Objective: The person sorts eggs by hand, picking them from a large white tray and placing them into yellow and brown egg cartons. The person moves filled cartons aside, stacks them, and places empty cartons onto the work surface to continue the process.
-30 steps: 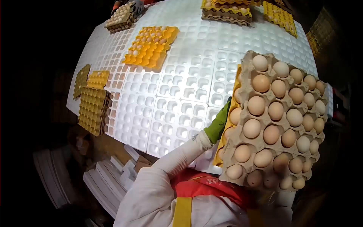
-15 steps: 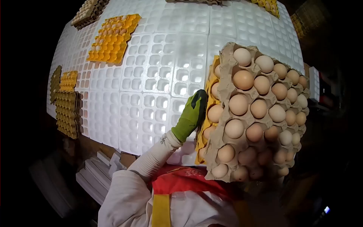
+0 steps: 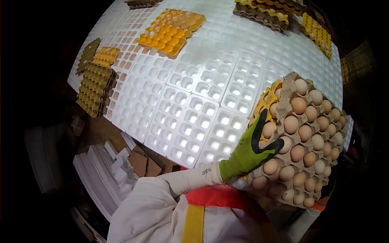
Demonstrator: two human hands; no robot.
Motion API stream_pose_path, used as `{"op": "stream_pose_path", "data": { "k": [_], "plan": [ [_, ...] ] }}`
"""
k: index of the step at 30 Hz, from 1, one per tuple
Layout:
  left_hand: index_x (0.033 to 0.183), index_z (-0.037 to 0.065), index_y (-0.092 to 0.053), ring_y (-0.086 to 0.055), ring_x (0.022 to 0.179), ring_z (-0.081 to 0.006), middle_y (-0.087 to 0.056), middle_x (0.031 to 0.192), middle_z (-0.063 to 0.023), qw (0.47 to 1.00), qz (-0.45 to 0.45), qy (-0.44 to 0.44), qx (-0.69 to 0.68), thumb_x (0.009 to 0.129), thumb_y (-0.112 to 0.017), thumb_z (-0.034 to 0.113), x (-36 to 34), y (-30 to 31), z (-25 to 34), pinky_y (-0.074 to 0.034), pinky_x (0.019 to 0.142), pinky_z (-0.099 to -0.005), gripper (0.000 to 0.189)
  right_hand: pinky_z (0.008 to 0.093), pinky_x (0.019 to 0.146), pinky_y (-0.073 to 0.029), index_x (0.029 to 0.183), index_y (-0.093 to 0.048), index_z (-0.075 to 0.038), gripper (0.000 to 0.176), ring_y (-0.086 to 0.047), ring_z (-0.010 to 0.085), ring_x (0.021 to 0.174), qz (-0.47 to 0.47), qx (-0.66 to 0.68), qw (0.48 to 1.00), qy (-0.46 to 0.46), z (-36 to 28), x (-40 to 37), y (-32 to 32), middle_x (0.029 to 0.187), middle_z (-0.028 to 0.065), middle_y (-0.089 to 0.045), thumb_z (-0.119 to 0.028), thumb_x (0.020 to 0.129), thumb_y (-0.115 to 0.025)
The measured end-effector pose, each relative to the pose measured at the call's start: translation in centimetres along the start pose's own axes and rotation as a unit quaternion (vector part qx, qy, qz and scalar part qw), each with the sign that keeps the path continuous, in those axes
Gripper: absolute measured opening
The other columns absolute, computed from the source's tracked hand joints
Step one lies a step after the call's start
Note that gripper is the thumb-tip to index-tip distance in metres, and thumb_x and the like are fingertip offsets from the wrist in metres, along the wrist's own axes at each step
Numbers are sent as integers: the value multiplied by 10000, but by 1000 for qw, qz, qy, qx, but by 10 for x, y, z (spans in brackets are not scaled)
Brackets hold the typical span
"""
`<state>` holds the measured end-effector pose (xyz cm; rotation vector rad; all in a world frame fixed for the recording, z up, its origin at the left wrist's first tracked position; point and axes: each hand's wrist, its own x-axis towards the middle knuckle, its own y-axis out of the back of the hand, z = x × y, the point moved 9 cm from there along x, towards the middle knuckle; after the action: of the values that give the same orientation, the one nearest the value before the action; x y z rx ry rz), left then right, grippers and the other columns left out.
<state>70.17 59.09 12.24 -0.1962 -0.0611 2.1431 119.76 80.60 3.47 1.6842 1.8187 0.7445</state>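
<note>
My left hand (image 3: 253,150), in a green glove with black fingertips, is at the left edge of a grey carton tray (image 3: 287,99) full of brown and pale eggs. Its thumb and a finger are spread apart, the thumb touching an egg (image 3: 285,144) near that edge. Beneath the grey tray, a yellow tray (image 3: 265,97) with eggs shows on the left. The right sleeve (image 3: 304,224) and an orange patch at its end reach the lower right of the stack. My right hand's fingers are hidden there.
White panels with square hollows (image 3: 178,107) cover the large surface. An orange egg tray (image 3: 172,32) lies at upper middle, empty-looking trays (image 3: 95,87) at left, and more trays (image 3: 263,14) at the far edge. White stacked pieces (image 3: 99,174) stand at lower left.
The view has shifted, and the egg stack appears lower and farther right. My left hand has moved from the stack's side onto its edge, fingers spreading. The right sleeve has come into view.
</note>
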Motion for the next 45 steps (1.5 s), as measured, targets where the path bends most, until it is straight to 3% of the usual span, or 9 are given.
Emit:
{"op": "stream_pose_path", "data": {
  "k": [7,12,16,19,23,34,36,40,45],
  "plan": [
    [1598,-7,-231,-361,1475,-271,-400,1573,-206,998,9,-53,-35,884,-782,223,-12,19,3,-302,1192,-377,931,448,1050,-470,1493,-472,-46,478,-534,387,1300,34,22,996,77,-53,6,53,1491,224,-472,-54,1019,-537],
    [1598,1,-246,-380,1426,-188,-414,1565,-136,991,-24,-36,-128,935,-723,153,-25,102,52,-297,1173,-326,831,461,1056,-470,1504,-464,-51,495,-529,408,1316,3,-41,975,217,-191,-49,31,1514,238,-458,-35,1015,-537],
    [1595,-2,-265,-355,1459,-209,-380,1593,-126,998,25,-40,-44,960,-663,137,-54,208,62,-267,1195,-341,762,471,1060,-469,1514,-458,-55,510,-525,425,1328,-119,-206,824,514,-318,-132,-90,1532,250,-447,-20,1011,-536],
    [1592,-4,-275,-349,1463,-203,-374,1603,-126,998,54,-12,-25,970,-641,125,-74,283,25,-270,1192,-329,733,392,1012,-461,1504,-431,-8,530,-551,292,1209,-259,160,919,252,-382,-184,-190,1411,180,-533,-125,1007,-572],
    [1562,-15,-320,-452,1383,-223,-485,1508,-151,998,65,-1,7,949,-713,225,-78,336,-14,-367,1135,-336,766,355,991,-460,1487,-433,13,564,-570,211,1154,-276,323,899,103,-363,-217,-286,1334,126,-596,-191,995,-619],
    [1511,1,-401,-487,1316,-286,-501,1454,-178,992,50,-12,118,931,-722,209,-46,335,-98,-399,1089,-372,695,375,909,-484,1403,-501,43,575,-607,231,1103,-183,82,978,53,-220,-178,-376,1258,154,-648,-358,1012,-630],
    [1492,2,-432,-516,1281,-301,-531,1417,-183,988,60,-13,138,925,-721,201,-43,338,-106,-421,1067,-380,667,359,894,-474,1315,-540,53,542,-585,216,1028,-224,229,945,-73,-249,-187,-373,1160,136,-650,-375,1001,-654],
    [1452,5,-495,-572,1211,-331,-591,1343,-193,985,81,-24,149,912,-719,186,-35,350,-107,-465,1023,-398,612,368,1009,-449,1414,-486,15,546,-554,244,1185,-150,230,961,32,-292,-193,-349,1328,152,-579,-308,1004,-644],
    [1399,33,-560,-620,1047,-167,-611,1286,-82,992,97,-37,76,901,-665,-10,-16,412,-93,-524,920,-301,511,380,1119,-399,1512,-394,-14,613,-450,255,1383,-93,42,962,252,-404,-225,-292,1515,136,-457,-125,971,-659]
  ]
}}
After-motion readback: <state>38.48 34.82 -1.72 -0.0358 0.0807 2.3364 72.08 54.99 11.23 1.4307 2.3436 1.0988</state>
